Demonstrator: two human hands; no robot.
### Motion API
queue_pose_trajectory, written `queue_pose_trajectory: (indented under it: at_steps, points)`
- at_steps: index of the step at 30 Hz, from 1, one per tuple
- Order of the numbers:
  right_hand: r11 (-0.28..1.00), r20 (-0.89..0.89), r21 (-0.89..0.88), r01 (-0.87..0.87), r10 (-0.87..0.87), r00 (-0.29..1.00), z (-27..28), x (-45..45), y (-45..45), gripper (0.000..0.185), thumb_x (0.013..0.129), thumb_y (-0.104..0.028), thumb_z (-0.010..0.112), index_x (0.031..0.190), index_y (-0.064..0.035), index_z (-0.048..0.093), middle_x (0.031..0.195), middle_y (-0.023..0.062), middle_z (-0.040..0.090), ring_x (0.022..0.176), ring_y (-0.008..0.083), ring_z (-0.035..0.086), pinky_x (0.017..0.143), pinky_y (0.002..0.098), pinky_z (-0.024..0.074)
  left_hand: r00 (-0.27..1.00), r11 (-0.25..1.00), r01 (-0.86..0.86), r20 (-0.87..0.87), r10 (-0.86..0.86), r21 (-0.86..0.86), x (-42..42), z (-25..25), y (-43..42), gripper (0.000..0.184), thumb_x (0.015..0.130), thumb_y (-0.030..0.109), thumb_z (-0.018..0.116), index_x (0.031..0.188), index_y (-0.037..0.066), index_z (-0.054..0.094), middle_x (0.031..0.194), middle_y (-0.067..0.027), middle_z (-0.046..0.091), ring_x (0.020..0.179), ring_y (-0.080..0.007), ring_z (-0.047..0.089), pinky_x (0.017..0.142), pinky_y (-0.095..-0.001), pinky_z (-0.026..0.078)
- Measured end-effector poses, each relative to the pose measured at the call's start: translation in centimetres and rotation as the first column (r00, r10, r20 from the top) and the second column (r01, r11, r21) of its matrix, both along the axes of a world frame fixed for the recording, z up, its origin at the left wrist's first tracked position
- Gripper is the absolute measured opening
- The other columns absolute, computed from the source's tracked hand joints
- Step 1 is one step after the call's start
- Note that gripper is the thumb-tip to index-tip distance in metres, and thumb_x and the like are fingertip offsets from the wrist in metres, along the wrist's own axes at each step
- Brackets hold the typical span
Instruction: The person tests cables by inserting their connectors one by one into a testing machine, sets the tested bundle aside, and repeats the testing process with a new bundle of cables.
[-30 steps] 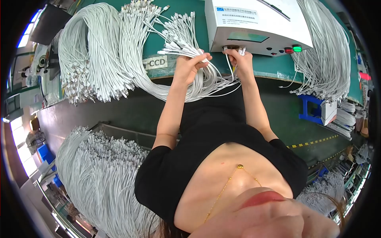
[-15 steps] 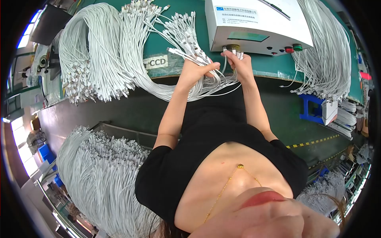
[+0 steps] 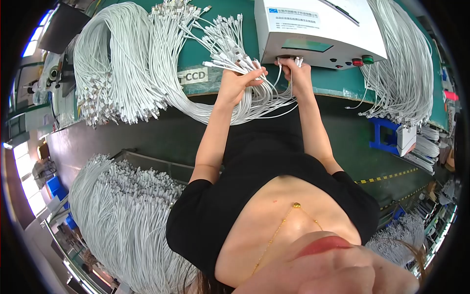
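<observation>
Two bare hands worked above the near edge of a green counter (image 3: 250, 36), both with white cables. The left hand (image 3: 236, 86) was closed around a thick bundle of white cables (image 3: 231, 56), thumb laid across it, and the connector ends fanned out beyond the fingers toward the far left. The bundle's lengths sagged over the near edge of the counter and curved up to the left.

The right hand (image 3: 300, 81) had its thumb and forefinger together at the lower front of a white machine (image 3: 367, 39), with a single cable (image 3: 280, 76) curving down from the fingertips; its exact fit at the machine was hidden. A few more connector ends (image 3: 298, 61) stuck up from that hand's grasp.

The machine stood on the far side of the hands, with a screen (image 3: 306, 45) on its front and a red button (image 3: 357, 62) just left of a green button (image 3: 367, 59). Left of the left hand, a CCD label (image 3: 195, 76) lay beside a looped cable heap (image 3: 127, 49). On the right, a cable hank (image 3: 404, 59) hung over the counter's edge, above a blue stool (image 3: 379, 133). Near left, a large cable pile (image 3: 132, 220) lay below counter height.
</observation>
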State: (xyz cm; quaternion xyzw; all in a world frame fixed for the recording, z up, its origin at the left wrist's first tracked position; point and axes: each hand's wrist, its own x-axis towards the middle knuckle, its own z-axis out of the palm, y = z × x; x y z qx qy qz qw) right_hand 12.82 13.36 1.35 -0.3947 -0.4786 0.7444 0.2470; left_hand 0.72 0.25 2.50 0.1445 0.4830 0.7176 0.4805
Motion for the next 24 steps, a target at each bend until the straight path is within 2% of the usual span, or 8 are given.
queue_pose_trajectory:
  at_steps: [2, 5, 6, 8, 14, 15, 19, 24]
  points:
    - [0.978, -0.031, 0.209, 0.003, 0.004, 1.0, -0.3, -0.4, -0.6, 0.019, 0.076, -0.014, 0.061, 0.078, 0.0044, 0.064, 0.057, -0.0005, 0.052, 0.048, 0.0044, 0.039, 0.044, 0.0205, 0.027, 1.0, 1.0, 0.001, 0.008, -0.001, -0.003, 0.1, 0.0, 0.0, 0.023, 0.072, -0.003, 0.068, 0.091, -0.003, 0.056, 0.082, -0.0105, 0.063, 0.073, -0.0203, 0.065, 0.052, -0.0226, 0.054]
    - [0.948, 0.024, 0.308, -0.076, 0.072, 0.997, 0.4, 0.3, -1.8, 0.019, 0.077, -0.014, 0.06, 0.08, 0.004, 0.066, 0.061, 0.0021, 0.057, 0.052, 0.005, 0.044, 0.048, 0.0199, 0.0322, 0.993, 0.998, 0.045, -0.107, -0.048, -0.031, 0.2, -0.6, 0.3, 0.021, 0.069, -0.002, 0.07, 0.086, -0.002, 0.058, 0.076, -0.008, 0.063, 0.068, -0.0152, 0.064, 0.046, -0.0216, 0.052]
    - [0.94, -0.074, 0.334, -0.069, 0.099, 0.992, 0.5, 0.1, -2.5, 0.019, 0.078, -0.013, 0.062, 0.085, 0.0033, 0.067, 0.066, 0.0035, 0.06, 0.056, 0.0052, 0.047, 0.051, 0.0197, 0.0352, 0.993, 0.999, 0.043, -0.107, -0.046, -0.029, 0.2, -0.3, 0.4, 0.021, 0.069, -0.002, 0.07, 0.086, -0.002, 0.058, 0.076, -0.008, 0.063, 0.068, -0.0152, 0.064, 0.046, -0.0216, 0.052]
    - [0.927, -0.057, 0.343, -0.152, 0.182, 0.982, 1.3, 0.5, -3.4, 0.02, 0.079, -0.014, 0.063, 0.087, 0.0038, 0.067, 0.066, 0.0031, 0.06, 0.056, 0.0051, 0.046, 0.052, 0.0197, 0.0358, 0.99, 0.995, 0.092, -0.099, -0.097, -0.047, 0.4, 0.2, 0.3, 0.021, 0.069, -0.002, 0.07, 0.087, -0.001, 0.058, 0.077, -0.0075, 0.063, 0.068, -0.0147, 0.064, 0.045, -0.021, 0.051]
    - [0.959, -0.008, 0.217, -0.182, 0.188, 0.982, 0.7, 1.3, -2.1, 0.02, 0.08, -0.015, 0.064, 0.086, 0.0038, 0.067, 0.065, 0.002, 0.058, 0.055, 0.0051, 0.043, 0.056, 0.0188, 0.038, 0.987, 0.994, 0.089, -0.125, -0.096, -0.062, 0.8, -1.4, 0.2, 0.023, 0.071, -0.001, 0.069, 0.091, -0.001, 0.057, 0.08, -0.0061, 0.062, 0.069, -0.0144, 0.063, 0.047, -0.0219, 0.053]
    - [0.955, -0.071, 0.25, -0.16, 0.183, 0.981, 0.4, 1.0, -2.2, 0.022, 0.079, -0.013, 0.065, 0.091, 0.005, 0.065, 0.068, 0.0023, 0.06, 0.055, 0.0039, 0.042, 0.053, 0.0189, 0.0361, 0.983, 0.992, 0.096, -0.149, -0.107, -0.075, 0.9, -1.3, 0.2, 0.022, 0.071, -0.001, 0.069, 0.09, -0.001, 0.058, 0.079, -0.0053, 0.062, 0.07, -0.0139, 0.063, 0.048, -0.0214, 0.053]
    - [0.949, -0.048, 0.25, -0.191, 0.209, 0.977, 0.4, 1.1, -2.1, 0.026, 0.079, -0.012, 0.065, 0.096, 0.0071, 0.062, 0.072, 0.0043, 0.062, 0.054, 0.0023, 0.042, 0.049, 0.0182, 0.0336, 0.979, 0.998, 0.038, -0.197, -0.049, -0.059, 1.5, -0.6, 0.3, 0.018, 0.072, 0.0, 0.07, 0.086, -0.002, 0.058, 0.078, -0.0068, 0.062, 0.066, -0.0135, 0.062, 0.047, -0.0213, 0.052]
    - [0.987, -0.025, 0.085, -0.137, 0.139, 0.99, 1.0, 1.7, -1.3, 0.023, 0.077, -0.01, 0.066, 0.093, 0.0066, 0.063, 0.077, 0.008, 0.066, 0.056, 0.0021, 0.049, 0.044, 0.0162, 0.031, 0.993, 0.999, 0.024, -0.118, -0.028, -0.036, 0.4, -1.4, -0.1, 0.022, 0.072, -0.001, 0.069, 0.089, -0.002, 0.056, 0.078, -0.0083, 0.061, 0.065, -0.0131, 0.062, 0.045, -0.0207, 0.051]
